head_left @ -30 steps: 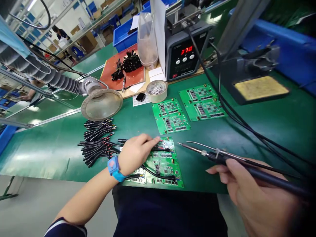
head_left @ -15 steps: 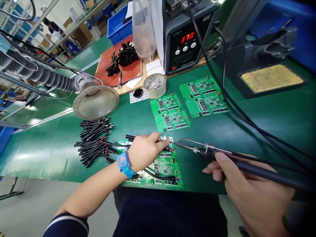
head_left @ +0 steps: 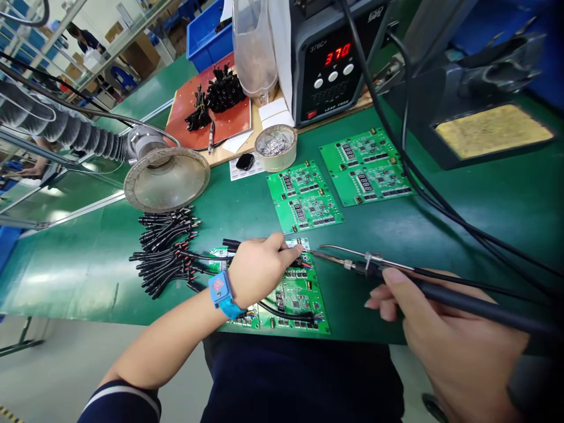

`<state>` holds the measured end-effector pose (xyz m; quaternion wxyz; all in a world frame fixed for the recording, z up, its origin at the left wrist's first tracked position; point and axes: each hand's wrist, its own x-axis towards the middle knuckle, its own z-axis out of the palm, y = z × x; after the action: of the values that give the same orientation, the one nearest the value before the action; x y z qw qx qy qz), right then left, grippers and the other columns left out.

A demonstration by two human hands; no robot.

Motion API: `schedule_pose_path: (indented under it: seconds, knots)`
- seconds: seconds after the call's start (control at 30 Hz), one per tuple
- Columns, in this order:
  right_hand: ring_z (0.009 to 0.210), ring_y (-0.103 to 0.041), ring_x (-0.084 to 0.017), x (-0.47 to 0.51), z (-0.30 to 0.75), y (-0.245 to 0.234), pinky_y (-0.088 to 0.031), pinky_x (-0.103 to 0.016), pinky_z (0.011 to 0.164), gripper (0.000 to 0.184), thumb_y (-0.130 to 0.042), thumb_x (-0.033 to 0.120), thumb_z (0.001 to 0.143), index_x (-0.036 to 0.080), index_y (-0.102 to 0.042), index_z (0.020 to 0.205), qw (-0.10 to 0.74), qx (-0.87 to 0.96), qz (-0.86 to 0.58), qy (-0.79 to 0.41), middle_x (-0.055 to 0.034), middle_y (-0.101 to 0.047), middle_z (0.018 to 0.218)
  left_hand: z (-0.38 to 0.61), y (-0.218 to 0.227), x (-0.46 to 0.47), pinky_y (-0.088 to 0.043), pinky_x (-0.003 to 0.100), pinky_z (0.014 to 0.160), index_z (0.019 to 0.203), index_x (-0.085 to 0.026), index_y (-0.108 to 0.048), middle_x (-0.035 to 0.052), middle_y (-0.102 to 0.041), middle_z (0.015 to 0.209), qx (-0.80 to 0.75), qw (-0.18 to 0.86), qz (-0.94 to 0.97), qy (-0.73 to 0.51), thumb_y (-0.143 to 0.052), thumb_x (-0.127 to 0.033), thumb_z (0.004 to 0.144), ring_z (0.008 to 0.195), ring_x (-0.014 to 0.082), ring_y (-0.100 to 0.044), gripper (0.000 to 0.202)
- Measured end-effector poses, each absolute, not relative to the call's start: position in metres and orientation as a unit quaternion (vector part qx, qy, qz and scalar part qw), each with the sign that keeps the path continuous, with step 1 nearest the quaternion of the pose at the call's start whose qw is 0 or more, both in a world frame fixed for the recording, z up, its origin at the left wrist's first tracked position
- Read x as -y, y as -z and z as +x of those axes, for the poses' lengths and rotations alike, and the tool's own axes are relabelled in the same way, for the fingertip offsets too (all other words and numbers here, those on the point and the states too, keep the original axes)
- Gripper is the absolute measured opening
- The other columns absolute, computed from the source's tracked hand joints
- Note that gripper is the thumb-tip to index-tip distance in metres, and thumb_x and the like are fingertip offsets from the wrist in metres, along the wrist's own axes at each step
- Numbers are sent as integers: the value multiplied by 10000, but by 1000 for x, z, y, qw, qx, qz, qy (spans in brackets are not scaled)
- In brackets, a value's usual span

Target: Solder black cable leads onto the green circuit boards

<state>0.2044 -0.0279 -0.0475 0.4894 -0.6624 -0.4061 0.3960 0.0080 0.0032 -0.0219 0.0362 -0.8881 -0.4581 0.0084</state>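
At the near edge of the green bench (head_left: 374, 235): circuit board (head_left: 295, 290), black cable (head_left: 298, 262) across its far part | left hand (head_left: 258, 267): fingers pinched on that cable | right hand (head_left: 453, 335), right of board: fingers wrapped round soldering iron (head_left: 458, 299), tip pointing left.

Pale floor (head_left: 83, 352) under green workbench (head_left: 88, 270); behind, whitish wall (head_left: 100, 16), cardboard box (head_left: 143, 54), probably blue stool (head_left: 122, 77), blurred.

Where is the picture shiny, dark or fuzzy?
Head view: pale glare shows on the left of the table; head view: the right edge goes dark beyond the right hand; head view: the far person looks fuzzy, but the red display is readable.
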Motion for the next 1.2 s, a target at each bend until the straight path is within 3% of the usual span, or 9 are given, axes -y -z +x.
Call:
schedule_pose_path:
  seconds: [0.3,0.6,0.77,0.93,1.2]
  knots:
    - [444,-551,-116,29,203,47,-482,-192,424,227,-625,363,683,176,-564,569,493,425,-658,-378,7,-543,480,18,21,0,-372,237,433,1051,-212,-600,18,-533,737,464,90,-881,-20,-438,-240,883,491,110,-480,236]
    - [418,-542,-129,30,204,47,-487,-216,398,221,-639,375,666,163,-580,642,495,405,-665,-385,-4,-564,499,22,16,1,-413,254,435,1081,-180,-578,31,-541,753,457,94,-883,-53,-455,-194,863,504,130,-508,250]
    - [395,-529,-128,29,206,49,-494,-239,397,194,-652,359,670,173,-600,683,519,366,-665,-393,4,-574,517,23,13,0,-424,260,441,1071,-171,-582,41,-548,758,453,92,-885,-65,-406,-189,885,508,135,-517,257]
    - [436,-547,-105,28,204,48,-489,-186,432,192,-628,342,699,171,-591,620,495,417,-668,-368,5,-570,508,24,13,1,-431,265,442,1074,-158,-570,45,-544,755,452,93,-884,-67,-367,-166,893,508,140,-522,272]
    - [406,-527,-106,28,201,45,-472,-200,390,175,-626,339,693,172,-599,646,487,417,-678,-360,11,-570,503,28,11,5,-450,277,464,1110,-91,-523,62,-536,772,442,98,-888,-86,-348,-103,874,554,156,-550,294]
